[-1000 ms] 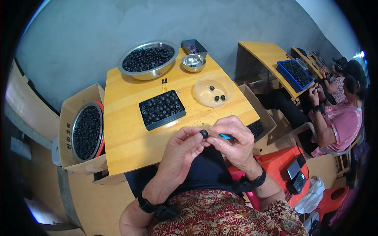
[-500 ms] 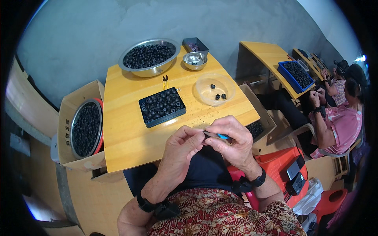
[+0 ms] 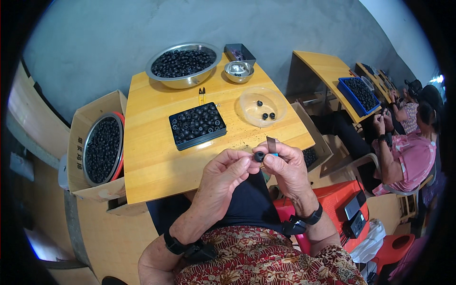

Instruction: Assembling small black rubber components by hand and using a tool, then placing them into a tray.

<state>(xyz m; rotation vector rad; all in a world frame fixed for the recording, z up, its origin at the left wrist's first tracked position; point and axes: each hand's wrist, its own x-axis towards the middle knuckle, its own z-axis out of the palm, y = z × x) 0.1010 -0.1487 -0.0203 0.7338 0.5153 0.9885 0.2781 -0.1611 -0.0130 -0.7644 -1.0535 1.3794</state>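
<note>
A small round black part (image 3: 259, 156) with a hole in its end is pinched between the thumb and fingers of my left hand (image 3: 222, 175). The fingertips of my right hand (image 3: 290, 172) touch its other side. That hand also grips a small knife (image 3: 271, 145), its flat blade pointing up and a bit of blue handle showing by the fingers. Both hands are close together, just over the near edge of the yellow table (image 3: 161, 175). Beyond them stands a black tray (image 3: 202, 141) of similar black parts. A clear plastic bowl (image 3: 281, 102) holds a few more.
A large metal basin (image 3: 190, 81) of black parts, a small metal bowl (image 3: 239, 77) and a dark box (image 3: 249, 58) stand at the back. Yellow-handled cutters (image 3: 202, 97) lie behind the tray. A cardboard box (image 3: 102, 192) is at left, a red stool (image 3: 327, 192) at right. Co-workers sit farther right.
My right hand has turned the knife from lying across the fingers to blade up. The black part now shows between my fingertips.
</note>
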